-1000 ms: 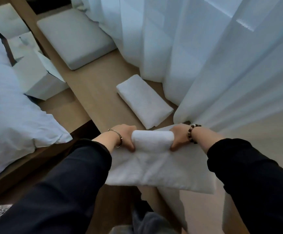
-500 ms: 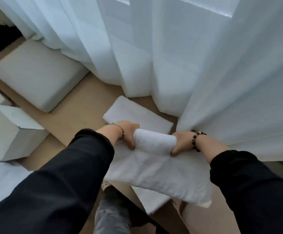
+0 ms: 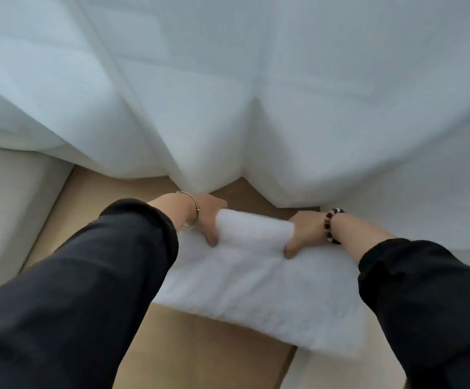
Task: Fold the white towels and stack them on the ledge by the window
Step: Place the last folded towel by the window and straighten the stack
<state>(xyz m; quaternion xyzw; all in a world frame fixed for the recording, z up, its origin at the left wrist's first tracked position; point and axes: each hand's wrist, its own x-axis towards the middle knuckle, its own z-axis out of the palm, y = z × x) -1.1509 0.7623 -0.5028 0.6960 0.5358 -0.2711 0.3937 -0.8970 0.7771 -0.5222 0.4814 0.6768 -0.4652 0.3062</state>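
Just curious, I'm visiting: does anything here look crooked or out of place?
Nothing spilled or damaged. The white towel, gripped by the left hand and right hand, is askew: its near right corner juts past the wooden ledge.

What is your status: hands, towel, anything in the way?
Left hand and right hand both grip the white towel at its far fold. Towel over the ledge. Curtain hangs close behind the hands.

The towel [image 3: 256,279] lies on the ledge [image 3: 200,346], curtain [image 3: 228,94] behind, cushion [image 3: 12,197] to its left.
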